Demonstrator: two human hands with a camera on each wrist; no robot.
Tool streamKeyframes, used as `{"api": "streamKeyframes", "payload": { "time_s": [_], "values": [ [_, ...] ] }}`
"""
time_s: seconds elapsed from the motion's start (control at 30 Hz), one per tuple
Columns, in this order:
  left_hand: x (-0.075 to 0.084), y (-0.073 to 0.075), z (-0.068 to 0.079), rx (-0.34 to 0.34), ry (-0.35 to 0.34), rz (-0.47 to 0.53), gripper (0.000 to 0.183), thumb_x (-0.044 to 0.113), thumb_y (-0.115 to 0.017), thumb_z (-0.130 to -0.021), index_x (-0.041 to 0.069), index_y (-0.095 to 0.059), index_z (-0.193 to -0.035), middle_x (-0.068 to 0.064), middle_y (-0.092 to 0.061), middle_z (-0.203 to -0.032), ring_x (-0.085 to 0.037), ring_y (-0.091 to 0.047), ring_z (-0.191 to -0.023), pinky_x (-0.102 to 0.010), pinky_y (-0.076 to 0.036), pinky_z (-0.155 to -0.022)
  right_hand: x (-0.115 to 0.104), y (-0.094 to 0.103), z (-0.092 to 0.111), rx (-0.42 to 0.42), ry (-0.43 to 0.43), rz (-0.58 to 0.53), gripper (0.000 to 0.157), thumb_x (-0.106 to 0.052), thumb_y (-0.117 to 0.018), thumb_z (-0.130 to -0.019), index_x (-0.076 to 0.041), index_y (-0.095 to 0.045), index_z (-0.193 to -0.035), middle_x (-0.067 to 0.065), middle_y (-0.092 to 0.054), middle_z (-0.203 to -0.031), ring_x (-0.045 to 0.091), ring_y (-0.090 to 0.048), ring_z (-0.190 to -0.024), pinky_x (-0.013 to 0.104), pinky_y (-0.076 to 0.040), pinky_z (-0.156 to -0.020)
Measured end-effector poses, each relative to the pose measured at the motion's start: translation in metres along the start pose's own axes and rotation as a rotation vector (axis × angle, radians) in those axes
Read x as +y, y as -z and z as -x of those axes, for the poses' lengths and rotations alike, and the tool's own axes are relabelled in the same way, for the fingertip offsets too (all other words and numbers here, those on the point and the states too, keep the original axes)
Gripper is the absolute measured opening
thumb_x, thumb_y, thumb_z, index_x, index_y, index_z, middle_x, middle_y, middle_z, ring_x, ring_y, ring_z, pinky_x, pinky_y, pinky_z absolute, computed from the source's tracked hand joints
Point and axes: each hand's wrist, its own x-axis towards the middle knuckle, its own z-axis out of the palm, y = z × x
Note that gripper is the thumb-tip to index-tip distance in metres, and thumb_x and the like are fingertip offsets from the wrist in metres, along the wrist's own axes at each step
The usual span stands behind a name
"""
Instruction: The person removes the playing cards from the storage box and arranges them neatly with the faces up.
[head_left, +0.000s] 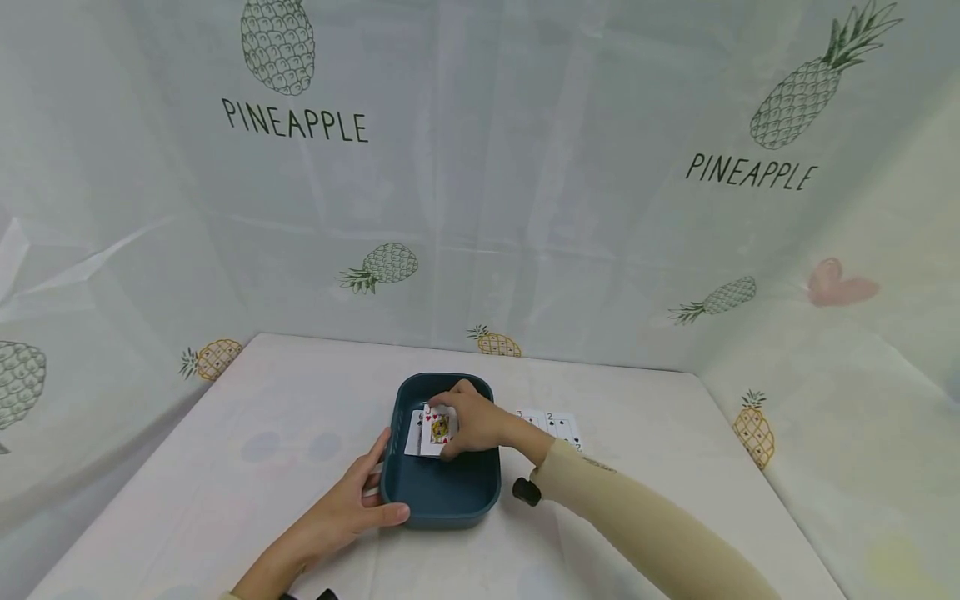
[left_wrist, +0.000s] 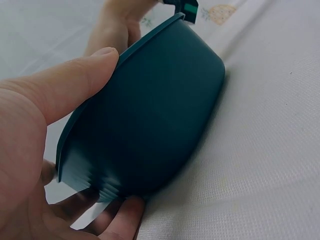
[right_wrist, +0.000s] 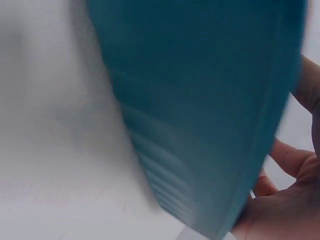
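A dark blue plastic bin [head_left: 442, 500] stands on the table, with playing cards lying inside. My left hand [head_left: 341, 508] grips its near left corner, thumb at the rim and fingers along the outer wall. In the left wrist view, that thumb [left_wrist: 85, 75] lies against the rim while fingertips reach low on the wall. Over the bin, my right hand [head_left: 476, 421] pinches a face card with red hearts [head_left: 435, 427] between fingers and thumb. Another white card [head_left: 412, 437] lies partly hidden beneath it. The bin's wall [right_wrist: 200, 110] covers much of the right wrist view.
To the right of the bin, two number cards lie face up on the white-covered table: a 2 card [head_left: 564, 428] and a 3 card [head_left: 531, 417] partly behind my right wrist. A pineapple-print sheet [head_left: 480, 208] hangs behind the table and along its sides.
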Motion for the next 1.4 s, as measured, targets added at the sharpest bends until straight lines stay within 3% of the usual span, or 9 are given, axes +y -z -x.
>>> {"api": "streamKeyframes", "payload": {
  "time_s": [0.3,0.53,0.9,1.1,1.3,1.4],
  "values": [
    [0.001,-0.001,0.0,0.002,-0.006,-0.007,0.101,0.03,-0.079,-0.084,0.043,-0.008,-0.155,-0.017,-0.009,-0.158,-0.034,-0.051,-0.127,-0.042,-0.051,-0.095,0.008,0.017,0.021,0.01,0.023,-0.065,0.081,-0.028,-0.089,-0.071,-0.02,-0.051,-0.142,0.005,-0.044,-0.124,0.016,-0.05,-0.099,0.023,-0.05,-0.081],
    [0.0,-0.001,0.0,0.029,-0.004,-0.022,0.104,0.03,-0.081,-0.082,0.041,-0.009,-0.156,-0.016,-0.01,-0.159,-0.035,-0.045,-0.131,-0.042,-0.05,-0.097,0.017,0.027,0.034,0.022,0.032,-0.118,0.08,-0.026,-0.088,-0.072,-0.021,-0.05,-0.142,0.005,-0.043,-0.12,0.019,-0.054,-0.096,0.023,-0.052,-0.077],
    [-0.002,-0.002,0.0,0.029,-0.015,-0.029,0.103,0.03,-0.081,-0.081,0.042,-0.01,-0.155,-0.016,-0.011,-0.159,-0.034,-0.046,-0.131,-0.042,-0.05,-0.098,0.036,0.038,0.057,0.06,-0.022,-0.167,0.083,-0.025,-0.089,-0.07,-0.026,-0.05,-0.143,0.001,-0.042,-0.124,0.018,-0.057,-0.098,0.028,-0.055,-0.08],
    [-0.001,-0.001,-0.001,-0.001,-0.044,-0.019,0.103,0.028,-0.079,-0.083,0.041,-0.008,-0.155,-0.016,-0.013,-0.159,-0.032,-0.048,-0.13,-0.039,-0.05,-0.097,0.058,0.045,0.078,0.094,-0.018,-0.206,0.085,-0.023,-0.09,-0.069,-0.023,-0.049,-0.144,0.002,-0.041,-0.127,0.021,-0.054,-0.101,0.039,-0.056,-0.083],
    [0.0,-0.001,0.0,-0.007,-0.041,-0.004,0.103,0.027,-0.079,-0.083,0.04,-0.007,-0.156,-0.016,-0.012,-0.159,-0.033,-0.045,-0.133,-0.039,-0.05,-0.097,0.088,0.052,0.101,0.1,-0.029,-0.186,0.086,-0.024,-0.09,-0.07,-0.021,-0.047,-0.145,0.002,-0.04,-0.128,0.02,-0.053,-0.102,0.043,-0.054,-0.085],
    [0.0,-0.001,0.001,-0.005,-0.036,-0.004,0.103,0.027,-0.079,-0.084,0.039,-0.007,-0.156,-0.016,-0.011,-0.159,-0.034,-0.044,-0.133,-0.039,-0.05,-0.098,0.103,0.056,0.114,0.098,-0.049,-0.181,0.086,-0.023,-0.09,-0.071,-0.025,-0.047,-0.145,0.003,-0.04,-0.128,0.021,-0.052,-0.103,0.045,-0.054,-0.087]
  ]
}}
